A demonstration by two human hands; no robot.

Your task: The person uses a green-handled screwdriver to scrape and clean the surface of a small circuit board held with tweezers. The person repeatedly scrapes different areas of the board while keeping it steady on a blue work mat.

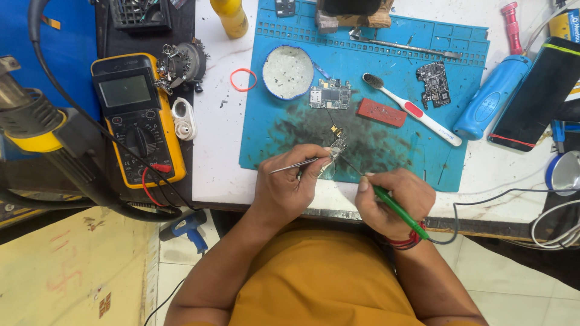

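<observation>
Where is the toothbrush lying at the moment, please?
In the head view the toothbrush lies on the right half of the blue mat, between the red block and the blue tube.

Left hand (289, 188): I pinch tweezers (297, 164) at a small part (338, 145).
Right hand (393, 205): I grip a green iron (396, 208), tip near that part.
Mat (266, 133): blue.

Grey blank rectangular screen (124, 90) sat on yellow multimeter (138, 118) at left, yellow-and-blue label (568, 25) showed at top right corner, black phone (538, 96) lay dark beside it
</observation>
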